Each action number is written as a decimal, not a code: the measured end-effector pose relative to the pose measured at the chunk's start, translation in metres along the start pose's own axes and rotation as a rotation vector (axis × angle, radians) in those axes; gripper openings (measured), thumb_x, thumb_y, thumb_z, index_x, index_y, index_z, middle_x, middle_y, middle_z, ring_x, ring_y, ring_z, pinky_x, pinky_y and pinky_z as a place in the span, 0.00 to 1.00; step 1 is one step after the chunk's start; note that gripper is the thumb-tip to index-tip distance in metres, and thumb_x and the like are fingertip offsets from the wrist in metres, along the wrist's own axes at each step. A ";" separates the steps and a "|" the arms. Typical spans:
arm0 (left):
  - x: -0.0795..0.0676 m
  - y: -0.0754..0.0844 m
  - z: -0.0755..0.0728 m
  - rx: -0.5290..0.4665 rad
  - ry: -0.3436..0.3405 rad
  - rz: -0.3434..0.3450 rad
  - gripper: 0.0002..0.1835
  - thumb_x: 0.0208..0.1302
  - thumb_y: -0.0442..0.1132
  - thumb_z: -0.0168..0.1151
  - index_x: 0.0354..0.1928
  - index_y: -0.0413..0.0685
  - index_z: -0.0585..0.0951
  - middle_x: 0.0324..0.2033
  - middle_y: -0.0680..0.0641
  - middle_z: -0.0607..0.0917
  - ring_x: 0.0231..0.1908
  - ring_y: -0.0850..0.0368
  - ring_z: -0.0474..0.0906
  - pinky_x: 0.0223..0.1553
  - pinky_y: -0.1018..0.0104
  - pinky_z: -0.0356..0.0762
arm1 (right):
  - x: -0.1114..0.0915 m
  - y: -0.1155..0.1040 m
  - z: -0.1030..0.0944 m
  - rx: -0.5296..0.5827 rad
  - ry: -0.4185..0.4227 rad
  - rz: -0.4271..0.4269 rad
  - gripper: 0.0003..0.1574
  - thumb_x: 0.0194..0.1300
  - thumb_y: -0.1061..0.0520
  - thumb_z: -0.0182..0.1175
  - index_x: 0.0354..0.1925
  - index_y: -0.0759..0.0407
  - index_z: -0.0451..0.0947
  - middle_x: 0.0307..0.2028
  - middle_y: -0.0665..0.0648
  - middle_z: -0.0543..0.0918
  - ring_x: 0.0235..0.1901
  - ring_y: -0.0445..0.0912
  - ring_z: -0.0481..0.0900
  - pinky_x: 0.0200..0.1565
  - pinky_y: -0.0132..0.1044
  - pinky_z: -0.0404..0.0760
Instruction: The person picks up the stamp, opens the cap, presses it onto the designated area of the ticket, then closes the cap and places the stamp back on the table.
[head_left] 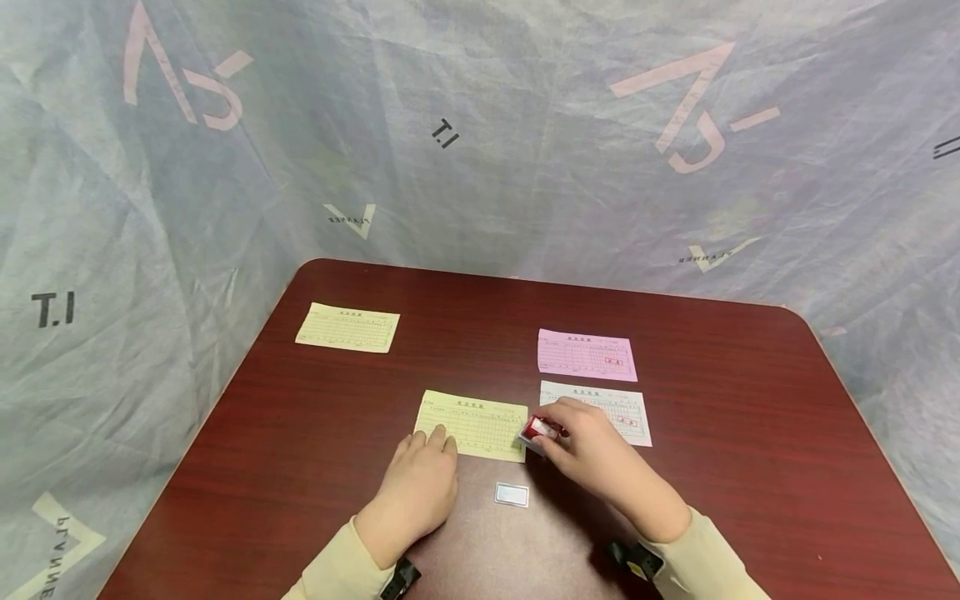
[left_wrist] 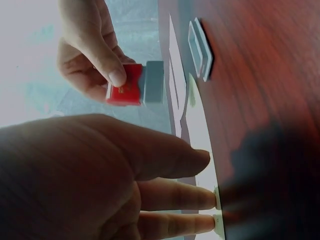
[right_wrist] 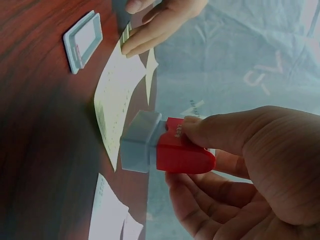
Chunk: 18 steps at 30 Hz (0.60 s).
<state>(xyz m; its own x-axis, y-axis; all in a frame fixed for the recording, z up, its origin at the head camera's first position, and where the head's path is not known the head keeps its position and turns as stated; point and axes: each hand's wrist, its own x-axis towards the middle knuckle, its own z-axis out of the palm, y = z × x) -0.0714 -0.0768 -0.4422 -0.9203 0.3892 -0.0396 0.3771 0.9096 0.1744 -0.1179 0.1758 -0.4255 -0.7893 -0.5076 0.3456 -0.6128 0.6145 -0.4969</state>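
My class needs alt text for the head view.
The right hand holds a red stamp near a yellow slip that the left hand touches. A cap, pink slip, white slip and second yellow slip lie on the table.

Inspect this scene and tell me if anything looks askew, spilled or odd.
Nothing looks spilled or damaged. One oddity: the lettering on the backdrop reads mirrored. On the table, the small grey cap lies loose, but the stamp is in the right hand, so that seems normal.
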 end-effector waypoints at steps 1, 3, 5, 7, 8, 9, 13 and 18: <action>0.000 0.000 0.000 0.004 0.002 0.001 0.23 0.64 0.38 0.63 0.56 0.29 0.80 0.59 0.32 0.77 0.57 0.34 0.73 0.60 0.40 0.68 | 0.001 0.000 0.001 0.001 -0.004 -0.003 0.13 0.55 0.64 0.76 0.38 0.59 0.85 0.29 0.45 0.77 0.27 0.41 0.74 0.30 0.33 0.76; 0.000 0.001 0.001 0.010 0.004 0.003 0.23 0.64 0.39 0.64 0.57 0.29 0.80 0.59 0.33 0.77 0.57 0.34 0.73 0.60 0.40 0.68 | 0.003 0.001 0.005 0.005 -0.010 -0.015 0.12 0.55 0.64 0.76 0.37 0.59 0.85 0.28 0.45 0.76 0.26 0.40 0.73 0.29 0.32 0.75; 0.000 0.002 0.001 0.013 0.006 0.006 0.23 0.63 0.39 0.65 0.56 0.29 0.81 0.59 0.33 0.77 0.56 0.34 0.74 0.59 0.40 0.68 | 0.006 0.002 0.008 0.004 -0.015 -0.028 0.12 0.55 0.64 0.76 0.37 0.59 0.84 0.28 0.45 0.75 0.26 0.39 0.71 0.29 0.33 0.74; 0.000 0.002 0.001 0.017 0.010 0.009 0.23 0.63 0.39 0.65 0.56 0.30 0.81 0.58 0.33 0.77 0.56 0.34 0.74 0.59 0.40 0.68 | 0.008 0.002 0.011 0.003 -0.022 -0.039 0.12 0.54 0.64 0.76 0.37 0.59 0.84 0.28 0.45 0.76 0.27 0.38 0.71 0.29 0.33 0.74; 0.000 0.002 0.000 0.018 0.011 0.010 0.23 0.63 0.40 0.65 0.56 0.30 0.81 0.58 0.33 0.77 0.56 0.34 0.74 0.59 0.40 0.69 | 0.010 0.003 0.013 0.002 -0.025 -0.044 0.12 0.54 0.64 0.76 0.37 0.59 0.84 0.28 0.46 0.77 0.27 0.39 0.71 0.29 0.34 0.74; -0.001 0.003 0.000 0.020 0.013 0.013 0.23 0.63 0.40 0.65 0.56 0.30 0.81 0.58 0.33 0.78 0.55 0.34 0.74 0.58 0.40 0.69 | 0.011 0.003 0.015 0.002 -0.030 -0.048 0.12 0.55 0.64 0.76 0.37 0.59 0.84 0.29 0.46 0.77 0.27 0.39 0.72 0.30 0.34 0.75; -0.002 0.004 0.000 0.026 0.018 0.015 0.23 0.62 0.40 0.65 0.55 0.30 0.81 0.57 0.33 0.78 0.54 0.35 0.75 0.57 0.40 0.70 | 0.015 0.003 0.020 0.005 -0.052 -0.056 0.10 0.57 0.63 0.75 0.38 0.61 0.84 0.30 0.49 0.80 0.29 0.40 0.74 0.31 0.35 0.76; -0.002 0.005 0.002 0.029 0.016 0.023 0.23 0.62 0.40 0.66 0.55 0.30 0.82 0.57 0.33 0.78 0.54 0.34 0.75 0.57 0.40 0.70 | 0.019 0.002 0.024 0.011 -0.073 -0.058 0.10 0.58 0.62 0.75 0.38 0.62 0.85 0.31 0.50 0.80 0.30 0.41 0.76 0.32 0.36 0.77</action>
<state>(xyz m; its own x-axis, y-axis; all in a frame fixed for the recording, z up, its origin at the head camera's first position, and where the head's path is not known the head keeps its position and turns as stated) -0.0673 -0.0725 -0.4432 -0.9130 0.4074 -0.0202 0.4004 0.9046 0.1461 -0.1332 0.1529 -0.4390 -0.7475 -0.5847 0.3151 -0.6562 0.5768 -0.4864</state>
